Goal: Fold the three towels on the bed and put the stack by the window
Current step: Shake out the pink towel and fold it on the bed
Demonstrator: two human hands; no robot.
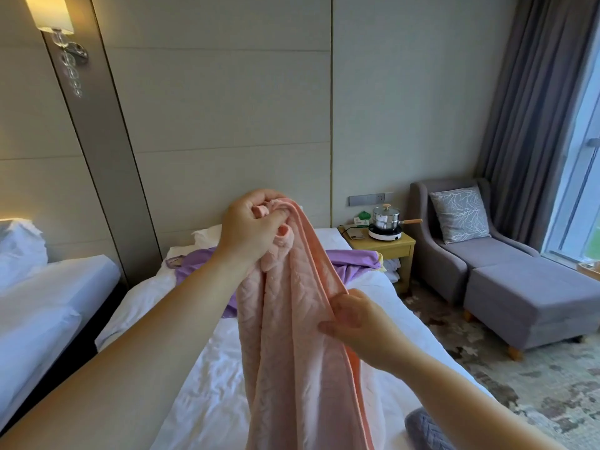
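Fingers of the left hand are curled tight round a bunched top corner of the pink towel, which is held up above the bed. The right hand pinches its edge lower down. It hangs in loose pleats, not yet folded. I count three towels: this one, a purple towel rumpled near the head of the bed, and a grey towel at the near edge, too cut off to tell whether it is folded. No stack shows by the window, so I judge most of the folding and the carry remain. Beyond stand one table, one pot and one armchair.
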